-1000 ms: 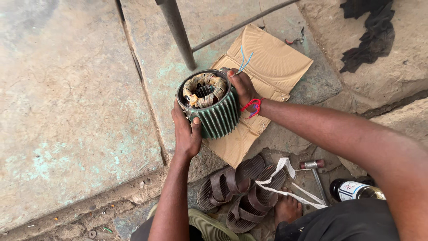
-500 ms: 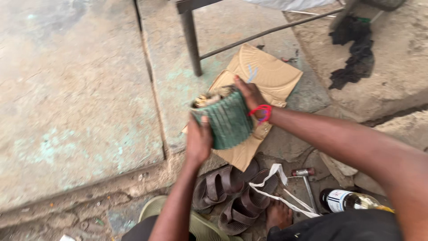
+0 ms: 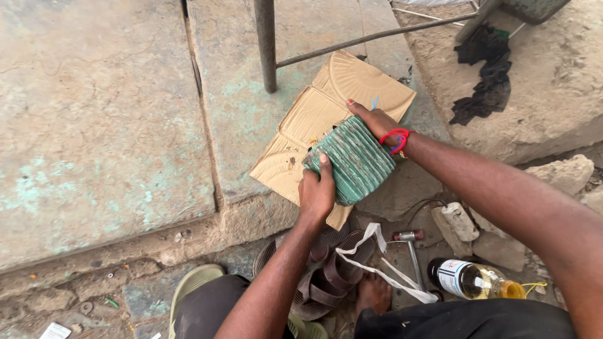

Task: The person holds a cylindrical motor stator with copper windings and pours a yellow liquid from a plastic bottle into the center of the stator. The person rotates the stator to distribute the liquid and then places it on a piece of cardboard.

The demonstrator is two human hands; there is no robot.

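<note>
Surroundings: I see a flattened piece of brown cardboard (image 3: 314,119) spread on a stained concrete slab (image 3: 100,113), with a dark metal leg (image 3: 266,44) and a thin crossbar (image 3: 377,34) rising just behind it.
Far right: a black rag (image 3: 483,75) lies crumpled on a raised stone ledge (image 3: 553,94).
Near my feet: brown strapped sandals (image 3: 333,270), a loose white strip (image 3: 377,263), a small hammer (image 3: 409,242) and pale stone chunks (image 3: 458,220) crowd the ground below the cardboard.
In the way: my left forearm crosses the sandals, and my right forearm covers part of the rubble on the right.
Work piece: a green ribbed motor housing (image 3: 355,160), tipped on its side so its finned wall faces me, sits over the near edge of the cardboard.
Left hand: my left hand (image 3: 316,191) presses its lower left end, fingers curled round the rim, thumb on the fins.
Right hand: my right hand (image 3: 377,119), with a red and blue band (image 3: 394,137) at the wrist, grips the upper right end; the fingers are partly hidden behind it.
Package: a glass bottle (image 3: 471,279) of yellowish liquid lies on its side at lower right, wearing a white label with a red patch.
</note>
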